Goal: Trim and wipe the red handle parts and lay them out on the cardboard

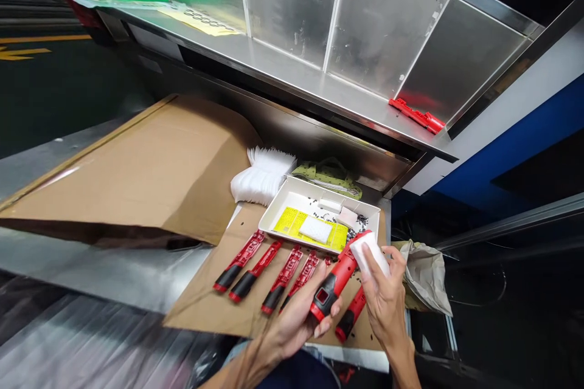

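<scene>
My left hand point(298, 313) is closed round a red and black plastic tool housing point(336, 279), tilted with its red end up to the right. In my right hand point(385, 282) is a white foam pad point(368, 255), held against the housing's upper end. Several similar housing halves lie in a row on the cardboard sheet below, among them one with its inner ribs showing point(287, 273) and another point(350, 316) partly covered by my hands. Just behind the hands stands a white tray point(274, 213) with yellow printed sheets, white pads and small black bits.
A stack of white sheets point(264, 176) and a green patterned pouch point(328, 179) sit behind the tray. A large cardboard box point(137, 164) takes up the left. One red part point(417, 115) lies on the metal shelf, and a paper-lined bin point(426, 273) stands right.
</scene>
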